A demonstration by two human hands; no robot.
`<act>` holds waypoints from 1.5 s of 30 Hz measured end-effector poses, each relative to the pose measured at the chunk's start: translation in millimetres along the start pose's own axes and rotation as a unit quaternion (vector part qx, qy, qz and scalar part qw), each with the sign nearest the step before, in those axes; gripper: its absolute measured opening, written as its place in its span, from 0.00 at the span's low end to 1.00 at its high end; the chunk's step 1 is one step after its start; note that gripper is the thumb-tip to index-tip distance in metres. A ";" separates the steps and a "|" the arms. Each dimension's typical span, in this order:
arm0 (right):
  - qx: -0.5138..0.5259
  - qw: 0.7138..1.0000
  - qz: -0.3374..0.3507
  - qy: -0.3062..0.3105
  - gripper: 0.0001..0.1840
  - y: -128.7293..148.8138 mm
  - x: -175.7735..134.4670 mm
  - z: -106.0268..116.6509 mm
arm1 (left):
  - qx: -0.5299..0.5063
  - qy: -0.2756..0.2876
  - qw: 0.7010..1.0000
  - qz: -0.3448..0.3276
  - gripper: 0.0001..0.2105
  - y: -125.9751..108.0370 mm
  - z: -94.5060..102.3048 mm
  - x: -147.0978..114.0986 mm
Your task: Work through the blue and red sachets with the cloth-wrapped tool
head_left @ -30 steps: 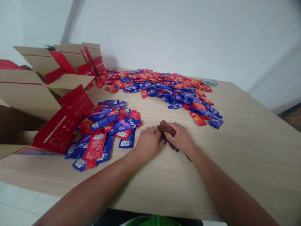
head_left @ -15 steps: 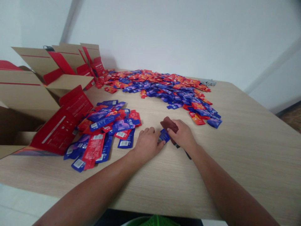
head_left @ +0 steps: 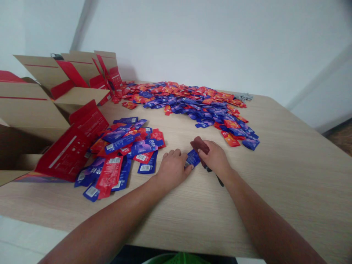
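My left hand [head_left: 173, 167] rests low on the table, its thumb and fingers holding the left end of a blue sachet [head_left: 193, 158] flat against the wood. Closed in my right hand [head_left: 217, 157] is a reddish-brown, block-like tool [head_left: 200, 144], whose exact kind I cannot make out. It sits at the sachet's right end and hides that part. Below the right palm show a dark piece and a black strap [head_left: 220, 181]. Left of my left hand lies a loose heap of blue and red sachets [head_left: 143, 146].
A long pile of red, orange and blue sachets [head_left: 187, 101] curves along the back of the table [head_left: 288, 154]. Open red-and-brown cardboard boxes [head_left: 26, 106] stand at the left with flaps raised. A grey crumpled item [head_left: 245, 96] lies at the far right end of the pile.
My right hand has shifted slightly right with the brown tool, and more of the blue sachet shows. My left hand stays in place.
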State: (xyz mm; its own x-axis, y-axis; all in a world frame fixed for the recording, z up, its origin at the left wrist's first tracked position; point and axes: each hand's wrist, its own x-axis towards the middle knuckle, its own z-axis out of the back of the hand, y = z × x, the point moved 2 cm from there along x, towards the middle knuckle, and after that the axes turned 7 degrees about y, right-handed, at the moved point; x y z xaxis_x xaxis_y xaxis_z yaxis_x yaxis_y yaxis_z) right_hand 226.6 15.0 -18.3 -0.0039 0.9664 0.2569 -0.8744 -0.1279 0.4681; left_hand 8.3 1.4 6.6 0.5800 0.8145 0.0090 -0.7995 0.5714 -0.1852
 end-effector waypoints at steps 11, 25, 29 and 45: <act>0.085 0.986 0.125 0.072 0.24 22.3 -8.5 -1.7 | -0.014 -0.009 1.000 -0.008 0.17 1.3 -1.6 -0.1; 0.034 0.999 0.022 0.023 0.18 5.4 -0.9 -5.6 | 0.000 0.002 1.000 0.001 0.19 0.3 0.6 1.0; 0.013 1.000 0.006 0.014 0.17 1.7 -0.1 -3.7 | -0.001 0.003 1.000 0.001 0.18 0.0 0.6 0.3; 0.086 0.984 0.131 0.081 0.24 21.6 -7.5 -1.0 | -0.014 0.002 1.000 -0.008 0.17 1.4 -1.2 -0.1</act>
State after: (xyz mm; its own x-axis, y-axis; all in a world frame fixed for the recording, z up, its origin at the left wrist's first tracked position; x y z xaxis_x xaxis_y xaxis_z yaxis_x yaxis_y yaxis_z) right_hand 207.3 5.2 -10.9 -0.3073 0.9167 0.2554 -0.7385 -0.3990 0.5435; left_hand 7.3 2.0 5.1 0.5936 0.8047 0.0076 -0.7853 0.5812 -0.2133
